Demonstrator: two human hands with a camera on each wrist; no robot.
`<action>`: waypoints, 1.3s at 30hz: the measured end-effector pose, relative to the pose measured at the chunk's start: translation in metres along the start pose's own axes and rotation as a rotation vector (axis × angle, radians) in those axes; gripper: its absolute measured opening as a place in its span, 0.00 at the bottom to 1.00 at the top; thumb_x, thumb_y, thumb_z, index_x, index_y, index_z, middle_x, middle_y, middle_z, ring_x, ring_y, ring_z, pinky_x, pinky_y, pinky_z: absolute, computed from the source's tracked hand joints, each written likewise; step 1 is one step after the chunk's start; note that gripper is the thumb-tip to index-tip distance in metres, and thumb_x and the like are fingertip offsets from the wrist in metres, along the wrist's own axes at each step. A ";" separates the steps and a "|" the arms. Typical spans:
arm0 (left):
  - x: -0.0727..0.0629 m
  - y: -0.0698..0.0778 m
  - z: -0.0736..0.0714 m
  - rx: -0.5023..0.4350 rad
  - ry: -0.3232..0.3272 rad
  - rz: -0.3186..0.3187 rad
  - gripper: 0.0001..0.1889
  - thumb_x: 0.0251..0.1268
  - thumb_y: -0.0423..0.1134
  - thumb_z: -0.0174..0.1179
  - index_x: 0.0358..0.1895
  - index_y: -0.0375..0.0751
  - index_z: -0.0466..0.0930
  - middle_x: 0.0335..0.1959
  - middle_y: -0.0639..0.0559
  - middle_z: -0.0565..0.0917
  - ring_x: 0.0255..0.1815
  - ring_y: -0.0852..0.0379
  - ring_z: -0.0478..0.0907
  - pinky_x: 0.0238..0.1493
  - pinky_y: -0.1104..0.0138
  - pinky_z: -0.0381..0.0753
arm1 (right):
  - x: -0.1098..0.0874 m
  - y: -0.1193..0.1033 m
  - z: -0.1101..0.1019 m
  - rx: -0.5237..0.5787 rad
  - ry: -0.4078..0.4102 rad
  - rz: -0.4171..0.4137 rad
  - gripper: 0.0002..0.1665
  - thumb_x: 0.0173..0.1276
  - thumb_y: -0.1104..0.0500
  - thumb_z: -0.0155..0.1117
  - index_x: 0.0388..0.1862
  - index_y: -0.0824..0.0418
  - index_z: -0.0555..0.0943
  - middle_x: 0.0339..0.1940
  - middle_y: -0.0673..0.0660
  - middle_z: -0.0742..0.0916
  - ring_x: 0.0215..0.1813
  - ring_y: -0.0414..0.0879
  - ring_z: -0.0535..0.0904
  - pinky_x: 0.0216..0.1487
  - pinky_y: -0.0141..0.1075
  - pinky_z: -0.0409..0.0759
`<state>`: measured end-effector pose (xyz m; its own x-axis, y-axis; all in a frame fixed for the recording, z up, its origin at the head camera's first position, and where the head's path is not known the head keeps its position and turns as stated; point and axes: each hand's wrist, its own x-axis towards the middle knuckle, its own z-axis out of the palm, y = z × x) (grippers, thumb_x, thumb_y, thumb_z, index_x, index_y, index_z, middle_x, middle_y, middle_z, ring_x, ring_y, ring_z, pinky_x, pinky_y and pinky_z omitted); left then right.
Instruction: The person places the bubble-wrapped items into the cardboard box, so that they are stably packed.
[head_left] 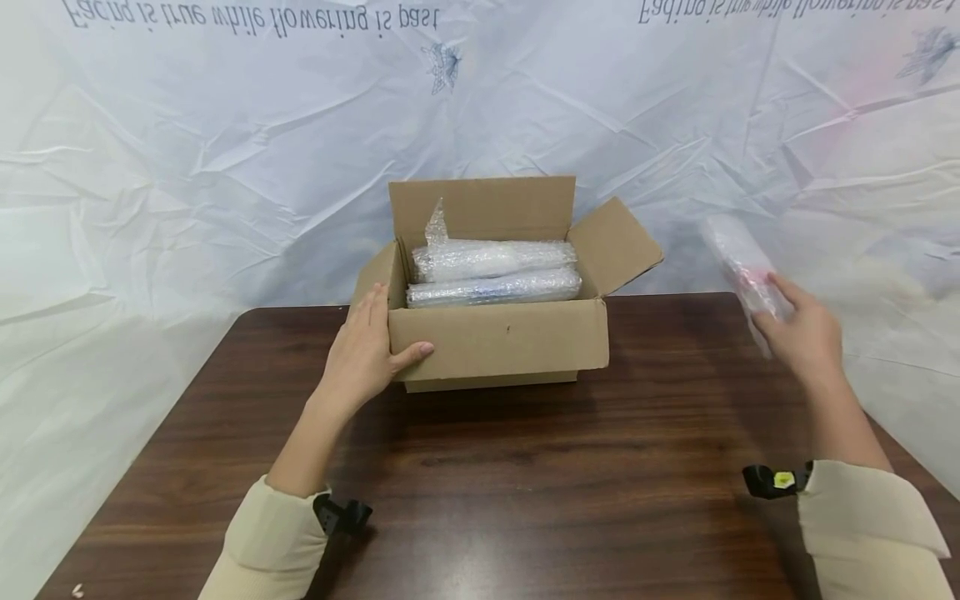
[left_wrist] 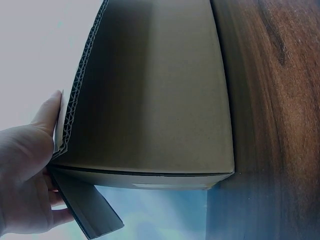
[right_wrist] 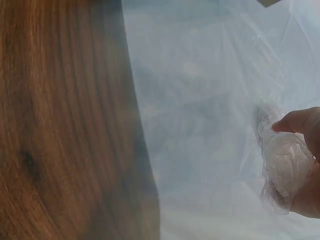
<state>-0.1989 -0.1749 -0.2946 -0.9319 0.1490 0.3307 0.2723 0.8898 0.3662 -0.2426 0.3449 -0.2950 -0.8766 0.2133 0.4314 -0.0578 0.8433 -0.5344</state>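
Note:
An open cardboard box [head_left: 498,342] stands on the table, its flaps folded outward. My left hand [head_left: 363,346] holds the box at its front left corner, thumb on the front flap and fingers along the left flap [left_wrist: 87,205]. Inside the box lie bubble-wrapped packages [head_left: 495,287], stacked lengthwise one behind another. Out to the right, my right hand [head_left: 806,333] grips a long package in clear bubble wrap [head_left: 738,250], with a pinkish patch showing through. In the right wrist view, thumb and fingers close round the end of that wrapped package [right_wrist: 285,162].
The dark wooden table [head_left: 510,483] ends just behind the box, and its right edge runs near the right arm. A white printed sheet [head_left: 300,167] hangs behind and at both sides. One small pale scrap [head_left: 77,591] lies at the front left.

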 end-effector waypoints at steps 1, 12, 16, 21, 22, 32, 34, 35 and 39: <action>0.000 0.000 0.000 0.001 0.001 0.000 0.55 0.54 0.64 0.57 0.72 0.30 0.40 0.72 0.35 0.47 0.71 0.39 0.45 0.65 0.45 0.51 | -0.001 -0.003 -0.001 0.005 0.007 -0.008 0.34 0.64 0.60 0.54 0.70 0.60 0.62 0.60 0.77 0.68 0.55 0.74 0.66 0.50 0.63 0.63; -0.002 -0.001 0.001 0.004 0.004 0.003 0.55 0.54 0.64 0.57 0.72 0.30 0.40 0.72 0.35 0.48 0.71 0.39 0.45 0.65 0.45 0.50 | -0.008 -0.037 -0.007 0.058 0.124 -0.137 0.32 0.60 0.64 0.59 0.66 0.61 0.68 0.58 0.73 0.73 0.54 0.73 0.69 0.50 0.61 0.65; -0.002 -0.001 0.001 0.003 0.003 0.004 0.55 0.54 0.64 0.57 0.72 0.29 0.40 0.71 0.34 0.48 0.71 0.39 0.46 0.66 0.45 0.50 | -0.011 -0.051 -0.010 0.082 0.150 -0.174 0.33 0.58 0.65 0.60 0.65 0.60 0.70 0.58 0.73 0.74 0.53 0.71 0.70 0.49 0.61 0.65; -0.002 -0.001 0.002 0.005 0.007 0.005 0.54 0.55 0.63 0.58 0.71 0.29 0.40 0.71 0.34 0.49 0.71 0.38 0.46 0.65 0.45 0.51 | -0.016 -0.070 -0.011 0.112 0.187 -0.228 0.33 0.57 0.68 0.62 0.64 0.60 0.71 0.58 0.71 0.75 0.54 0.70 0.70 0.49 0.60 0.67; -0.002 -0.001 0.002 0.004 0.008 0.005 0.54 0.55 0.63 0.58 0.71 0.29 0.41 0.71 0.34 0.49 0.71 0.38 0.46 0.65 0.45 0.51 | -0.018 -0.074 -0.011 0.120 0.196 -0.239 0.33 0.56 0.68 0.62 0.63 0.60 0.72 0.58 0.70 0.75 0.55 0.69 0.71 0.50 0.59 0.67; -0.002 -0.002 0.003 0.003 0.014 0.010 0.54 0.55 0.62 0.59 0.71 0.29 0.40 0.71 0.33 0.49 0.70 0.38 0.46 0.65 0.45 0.51 | -0.028 -0.115 -0.005 0.235 0.281 -0.438 0.32 0.50 0.72 0.64 0.58 0.62 0.77 0.53 0.66 0.80 0.53 0.63 0.74 0.53 0.27 0.66; -0.002 -0.002 0.003 0.005 0.019 0.013 0.54 0.55 0.62 0.59 0.71 0.29 0.41 0.71 0.33 0.49 0.70 0.38 0.47 0.65 0.45 0.52 | -0.028 -0.122 -0.003 0.249 0.290 -0.483 0.32 0.49 0.72 0.63 0.57 0.62 0.77 0.52 0.66 0.80 0.52 0.62 0.75 0.52 0.24 0.65; -0.002 -0.002 0.003 0.006 0.020 0.013 0.54 0.55 0.62 0.59 0.71 0.29 0.41 0.71 0.33 0.49 0.70 0.38 0.47 0.65 0.45 0.52 | -0.029 -0.126 -0.002 0.254 0.291 -0.504 0.32 0.49 0.72 0.63 0.57 0.62 0.77 0.52 0.66 0.81 0.52 0.62 0.75 0.52 0.24 0.65; 0.001 -0.001 0.001 0.007 0.016 0.013 0.54 0.55 0.62 0.59 0.72 0.29 0.40 0.71 0.33 0.48 0.70 0.38 0.46 0.66 0.46 0.51 | -0.028 -0.142 0.004 0.288 0.284 -0.583 0.32 0.48 0.73 0.63 0.56 0.63 0.78 0.52 0.63 0.81 0.52 0.59 0.75 0.53 0.27 0.67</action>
<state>-0.2000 -0.1750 -0.2956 -0.9245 0.1533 0.3491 0.2821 0.8910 0.3557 -0.2116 0.2166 -0.2343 -0.5081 -0.0798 0.8576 -0.6383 0.7035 -0.3126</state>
